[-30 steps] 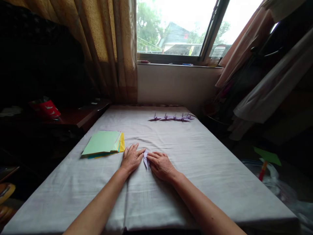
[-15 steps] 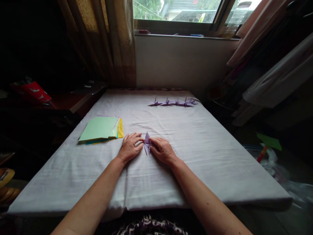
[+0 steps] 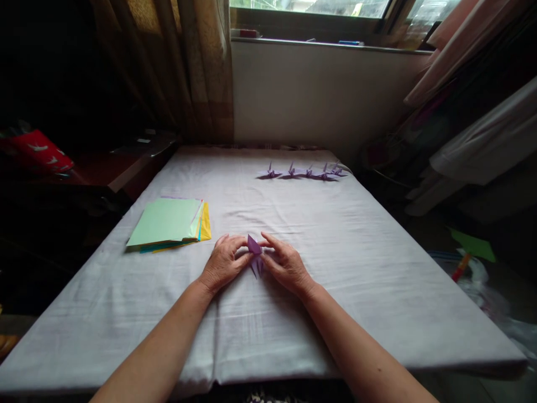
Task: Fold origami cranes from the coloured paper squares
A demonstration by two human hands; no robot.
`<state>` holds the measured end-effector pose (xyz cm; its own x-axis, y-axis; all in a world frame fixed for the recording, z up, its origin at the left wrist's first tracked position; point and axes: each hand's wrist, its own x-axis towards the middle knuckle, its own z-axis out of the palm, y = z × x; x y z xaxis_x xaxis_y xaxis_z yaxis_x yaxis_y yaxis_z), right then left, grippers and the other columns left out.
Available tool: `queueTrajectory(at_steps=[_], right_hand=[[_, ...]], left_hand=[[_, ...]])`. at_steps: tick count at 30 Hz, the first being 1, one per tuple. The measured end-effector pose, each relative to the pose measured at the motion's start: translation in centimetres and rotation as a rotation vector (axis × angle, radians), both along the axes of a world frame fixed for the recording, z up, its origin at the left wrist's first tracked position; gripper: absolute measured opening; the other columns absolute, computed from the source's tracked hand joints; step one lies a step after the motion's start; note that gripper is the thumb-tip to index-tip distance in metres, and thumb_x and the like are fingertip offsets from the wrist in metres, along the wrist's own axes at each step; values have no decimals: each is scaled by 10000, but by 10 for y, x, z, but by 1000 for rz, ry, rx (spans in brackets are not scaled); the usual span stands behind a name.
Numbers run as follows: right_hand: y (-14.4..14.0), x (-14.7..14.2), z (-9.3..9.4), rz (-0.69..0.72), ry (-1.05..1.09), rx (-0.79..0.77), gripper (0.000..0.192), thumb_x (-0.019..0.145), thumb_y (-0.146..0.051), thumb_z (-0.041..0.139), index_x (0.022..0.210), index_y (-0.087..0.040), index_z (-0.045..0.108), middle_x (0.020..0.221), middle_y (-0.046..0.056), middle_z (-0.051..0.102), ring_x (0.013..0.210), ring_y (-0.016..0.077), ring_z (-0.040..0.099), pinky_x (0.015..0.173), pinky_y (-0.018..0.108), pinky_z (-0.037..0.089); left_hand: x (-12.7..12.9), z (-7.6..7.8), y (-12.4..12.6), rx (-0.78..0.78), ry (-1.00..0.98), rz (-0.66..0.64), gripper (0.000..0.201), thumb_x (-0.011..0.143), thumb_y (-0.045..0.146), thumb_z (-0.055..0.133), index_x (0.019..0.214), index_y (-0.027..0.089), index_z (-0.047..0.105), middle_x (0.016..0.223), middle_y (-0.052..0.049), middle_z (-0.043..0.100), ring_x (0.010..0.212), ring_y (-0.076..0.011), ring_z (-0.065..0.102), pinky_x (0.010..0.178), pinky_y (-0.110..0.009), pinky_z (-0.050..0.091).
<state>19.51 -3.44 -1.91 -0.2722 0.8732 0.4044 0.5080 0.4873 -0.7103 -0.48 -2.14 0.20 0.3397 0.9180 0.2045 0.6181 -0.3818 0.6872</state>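
Observation:
A small folded purple origami paper is between my two hands, its upper tip pointing away from me and two narrow points toward me. My left hand pinches its left side between thumb and forefinger. From the other side, my right hand is closed on the paper's right edge with thumb and fingertips. Part of the paper's middle is hidden by the fingertips. Several finished purple paper cranes stand in a row at the far right of the table.
Left of my hands lies a stack of coloured paper, pale green on top. A white cloth with wrinkles covers the table. Beyond the right edge are a plastic bag and a green piece. A red patterned item rests at left.
My left hand has moved onto the paper and now pinches it. The paper's upper part has lifted and tilted. The whole view has shifted slightly downward.

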Motion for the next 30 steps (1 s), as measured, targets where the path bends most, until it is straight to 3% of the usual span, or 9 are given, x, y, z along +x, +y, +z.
queueTrajectory(at_steps=[4,7,12,17,20,25,28,30], right_hand=[[0,-6,5,-34,155,-43,498,836,-239,618,1330,-251,560,1084,56,722,976,201,664,918,387,500],[4,-10,11,-31,247,-111,462,798,-267,657,1258,-243,618,1017,42,731,887,182,668,853,355,520],[17,-19,21,51,540,-381,481,731,-318,689,1195,-203,642,799,0,715,664,135,628,679,298,518],[26,-27,21,-23,819,-572,458,631,-338,751,1054,-177,682,648,-45,651,549,94,560,559,234,446],[26,-27,18,-48,834,-606,472,625,-339,752,1059,-172,678,636,-52,642,515,81,542,522,218,415],[25,-23,15,-67,837,-640,541,620,-348,763,1118,-167,655,603,-73,610,501,70,528,508,201,400],[25,-22,12,-62,808,-618,541,668,-418,737,1142,-174,644,670,-37,648,520,82,562,494,199,404],[25,-21,10,-88,732,-522,493,724,-467,682,1125,-183,647,754,2,687,531,92,579,485,209,421]], left_hand=[[2,-1,-1,-75,-320,-5,140,786,315,662,890,236,711,920,-20,728,929,-215,643,1045,-417,386],[6,-4,-2,-109,-432,17,218,799,381,658,920,202,685,922,-43,721,906,-209,654,923,-358,478],[9,0,-5,-208,-615,-22,429,815,540,633,1045,177,629,884,-63,742,830,-207,699,787,-322,537],[6,6,-7,-331,-735,-41,582,801,565,663,1240,187,605,948,-73,752,828,-203,708,752,-304,541],[5,5,-7,-399,-767,-47,656,762,535,718,1310,202,582,1019,-79,749,868,-208,707,790,-312,545],[8,-2,-6,-285,-711,-13,456,690,486,780,1016,169,735,984,-88,756,913,-235,701,840,-337,548],[9,-7,-5,-249,-718,44,416,689,500,776,934,166,731,939,-79,756,884,-227,704,819,-328,554],[8,-10,-2,-219,-731,84,431,690,528,770,920,167,717,945,-77,754,897,-224,703,828,-328,554]])
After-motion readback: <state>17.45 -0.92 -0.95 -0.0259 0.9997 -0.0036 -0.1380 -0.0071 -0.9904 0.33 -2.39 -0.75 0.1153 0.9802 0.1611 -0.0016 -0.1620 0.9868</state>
